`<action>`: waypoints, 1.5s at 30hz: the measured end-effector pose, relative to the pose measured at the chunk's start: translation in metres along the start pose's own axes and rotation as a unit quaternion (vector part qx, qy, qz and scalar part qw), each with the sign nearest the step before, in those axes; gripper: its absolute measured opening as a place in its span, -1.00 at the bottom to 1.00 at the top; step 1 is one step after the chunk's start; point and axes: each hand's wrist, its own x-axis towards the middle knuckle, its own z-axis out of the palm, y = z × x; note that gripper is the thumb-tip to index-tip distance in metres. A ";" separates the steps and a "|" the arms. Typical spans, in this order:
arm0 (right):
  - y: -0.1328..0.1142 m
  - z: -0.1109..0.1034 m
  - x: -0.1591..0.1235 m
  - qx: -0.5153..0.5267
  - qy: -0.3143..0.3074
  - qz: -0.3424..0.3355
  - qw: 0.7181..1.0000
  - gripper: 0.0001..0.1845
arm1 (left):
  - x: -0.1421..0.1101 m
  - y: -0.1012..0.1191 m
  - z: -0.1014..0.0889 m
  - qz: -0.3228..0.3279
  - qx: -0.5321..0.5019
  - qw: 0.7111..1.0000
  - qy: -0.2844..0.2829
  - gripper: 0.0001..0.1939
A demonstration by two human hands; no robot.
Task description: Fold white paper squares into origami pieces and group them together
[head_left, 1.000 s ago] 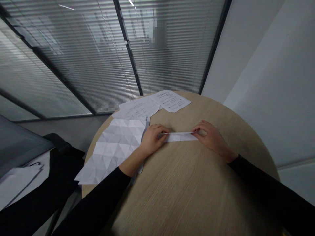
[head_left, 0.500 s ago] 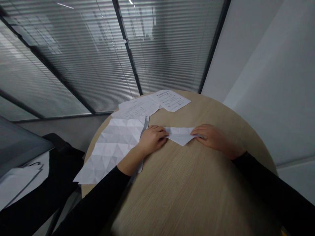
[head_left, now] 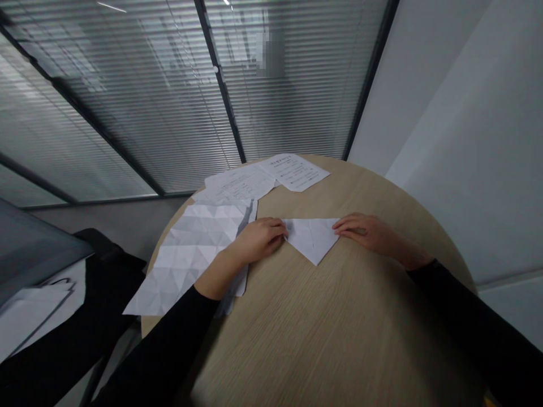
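A small folded sheet of white paper [head_left: 313, 237] lies on the round wooden table [head_left: 322, 328], its point turned toward me and its straight edge on the far side. My left hand [head_left: 263, 236] pinches its left corner, with the fingertips partly hidden. On the opposite corner, my right hand [head_left: 360, 229] is closed with thumb and fingers together. Left of the folded paper is a large creased sheet [head_left: 182, 254] with a pattern of triangular folds; my left forearm covers part of it.
Printed sheets [head_left: 297, 171] lie at the table's far edge. Beyond the table stands a glass partition with blinds [head_left: 297, 107]; a pale wall [head_left: 479, 141] is at the right. Papers [head_left: 38, 305] rest on a black item at the lower left.
The folded paper now shows a taller triangle, its point reaching nearer to me. My right hand has shifted slightly right, and my left wrist has moved a little left.
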 end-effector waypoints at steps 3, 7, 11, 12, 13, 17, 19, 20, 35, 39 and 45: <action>0.000 0.006 0.002 0.004 0.007 -0.013 1.000 -0.75 | 0.002 0.002 0.003 -0.007 0.004 1.000 0.011 -0.70; 0.001 0.016 0.005 -0.008 0.027 0.006 1.000 -0.77 | 0.004 0.006 0.008 -0.022 0.023 0.999 0.031 -0.74; 0.004 0.022 0.007 -0.038 0.043 0.007 0.998 -0.74 | 0.006 0.007 0.017 -0.052 0.037 0.996 0.058 -0.76; 0.005 0.023 0.007 -0.047 0.052 0.006 0.997 -0.73 | 0.006 0.007 0.019 -0.066 0.037 0.995 0.070 -0.74; 0.006 0.024 0.006 -0.055 0.061 0.009 0.997 -0.71 | 0.005 0.007 0.021 -0.081 0.035 0.993 0.082 -0.72; 0.007 0.026 0.004 -0.067 0.075 0.032 0.994 -0.63 | 0.005 0.008 0.028 -0.120 0.029 0.987 0.104 -0.54; 0.006 0.026 0.004 -0.068 0.078 0.036 0.994 -0.60 | 0.004 0.007 0.029 -0.125 0.027 0.987 0.094 -0.47; 0.005 0.026 0.004 -0.069 0.077 0.034 0.994 -0.59 | 0.004 0.007 0.028 -0.127 0.025 0.987 0.091 -0.46; 0.002 0.022 0.006 -0.081 0.070 0.008 0.994 -0.52 | 0.006 0.003 0.021 -0.134 -0.049 0.983 0.112 -0.42; 0.005 0.023 0.005 -0.052 0.077 0.021 0.995 -0.46 | 0.006 0.004 0.019 -0.134 -0.059 0.984 0.105 -0.48; 0.002 0.023 0.004 -0.016 0.073 0.034 0.997 -0.40 | 0.005 0.000 0.023 -0.137 -0.080 0.980 0.120 -0.34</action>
